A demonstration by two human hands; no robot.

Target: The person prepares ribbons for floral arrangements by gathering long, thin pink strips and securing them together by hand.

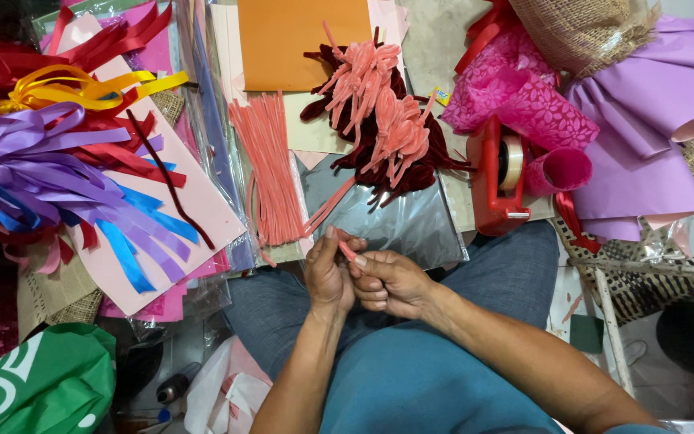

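My left hand (pixel 328 273) and my right hand (pixel 391 283) meet over my lap, both pinching one pink pipe cleaner (pixel 346 249) that pokes up between the fingers. Just beyond them lies a bundle of straight pink pipe cleaners (pixel 271 173) on a sheet. To its right sits a pile of bent pink and dark red pipe cleaner pieces (pixel 387 120), one long pink stem trailing down toward my hands.
A red tape dispenser (pixel 498 177) stands right of the pile. Purple, blue, red and yellow ribbons (pixel 50 153) fill the left. An orange sheet (pixel 303 40) lies at the back. Pink and lilac wrapping paper (pixel 644 120) is at right, a green bag (pixel 38 386) at lower left.
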